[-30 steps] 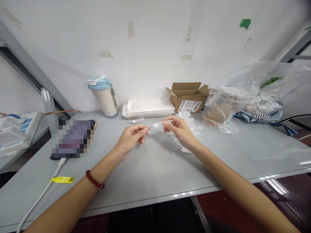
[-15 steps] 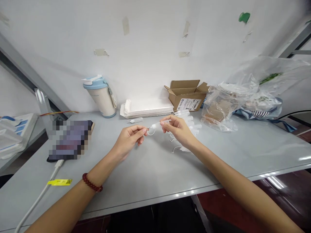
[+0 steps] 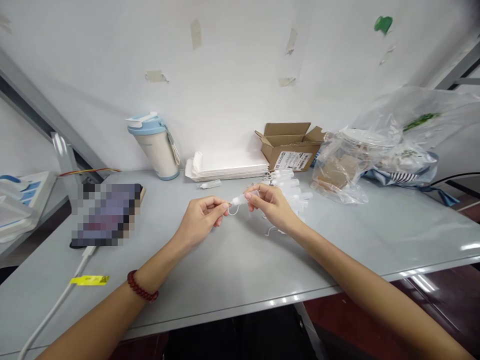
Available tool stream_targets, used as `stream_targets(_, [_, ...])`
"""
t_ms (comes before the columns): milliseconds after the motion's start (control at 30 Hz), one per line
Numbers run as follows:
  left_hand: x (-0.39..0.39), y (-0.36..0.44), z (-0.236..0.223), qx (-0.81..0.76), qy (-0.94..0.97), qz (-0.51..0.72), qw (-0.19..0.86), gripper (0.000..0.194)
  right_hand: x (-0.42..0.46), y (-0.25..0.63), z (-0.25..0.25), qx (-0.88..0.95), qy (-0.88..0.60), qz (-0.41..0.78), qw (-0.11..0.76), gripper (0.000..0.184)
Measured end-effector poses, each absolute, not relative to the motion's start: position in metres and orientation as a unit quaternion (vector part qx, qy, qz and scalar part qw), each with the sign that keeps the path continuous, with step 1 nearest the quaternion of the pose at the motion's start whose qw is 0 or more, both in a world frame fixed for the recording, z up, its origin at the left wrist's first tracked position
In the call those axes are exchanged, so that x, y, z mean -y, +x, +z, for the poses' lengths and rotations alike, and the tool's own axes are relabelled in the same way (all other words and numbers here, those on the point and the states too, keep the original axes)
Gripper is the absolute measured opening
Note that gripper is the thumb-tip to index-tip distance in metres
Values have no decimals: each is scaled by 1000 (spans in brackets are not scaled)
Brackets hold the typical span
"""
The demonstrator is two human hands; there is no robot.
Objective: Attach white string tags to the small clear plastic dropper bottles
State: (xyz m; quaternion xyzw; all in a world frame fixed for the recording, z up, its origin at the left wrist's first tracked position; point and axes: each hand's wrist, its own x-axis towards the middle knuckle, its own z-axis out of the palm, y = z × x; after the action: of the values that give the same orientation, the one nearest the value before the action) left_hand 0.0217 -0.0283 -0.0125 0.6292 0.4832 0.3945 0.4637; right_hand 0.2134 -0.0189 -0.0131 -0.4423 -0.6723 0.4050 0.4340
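Note:
My right hand (image 3: 270, 206) pinches a small clear plastic vial (image 3: 243, 198) by its body, its tip pointing left. My left hand (image 3: 200, 220) is closed in a pinch at that tip, fingers pressed on a tiny cap or tip that hangs from a thin white loop (image 3: 233, 210). Both hands hover just above the grey table (image 3: 232, 260). Behind my right hand lies a pile of several similar clear vials (image 3: 292, 187). One single vial (image 3: 208, 185) lies apart, farther back.
A blue-lidded tumbler (image 3: 155, 147), a stack of white flat packs (image 3: 227, 166) and an open cardboard box (image 3: 288, 145) line the wall. Clear plastic bags (image 3: 375, 150) sit at right. A blurred-out device (image 3: 105, 212) with a white cable (image 3: 56, 305) lies at left.
Both hands with the vial have shifted slightly left and down, and my hands have drawn closer together at the vial's tip. The view moved a little.

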Motion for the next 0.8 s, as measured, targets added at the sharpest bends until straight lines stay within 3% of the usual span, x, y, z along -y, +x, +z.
stream_targets(333, [27, 21, -14, -485, 631, 388, 465, 24, 18, 212, -14, 708, -440, 364, 416, 25])
stream_targets(467, [18, 19, -15, -482, 640, 382, 461, 24, 7, 222, -15, 803, -439, 183, 361, 17])
stream_targets(600, [-2, 4, -19, -508, 648, 408, 393, 23, -13, 244, -19, 814, -512, -21, 273, 31])
stream_targets(800, [-29, -27, -36, -602, 624, 393, 305, 19, -20, 254, -23, 806, -567, -50, 161, 28])
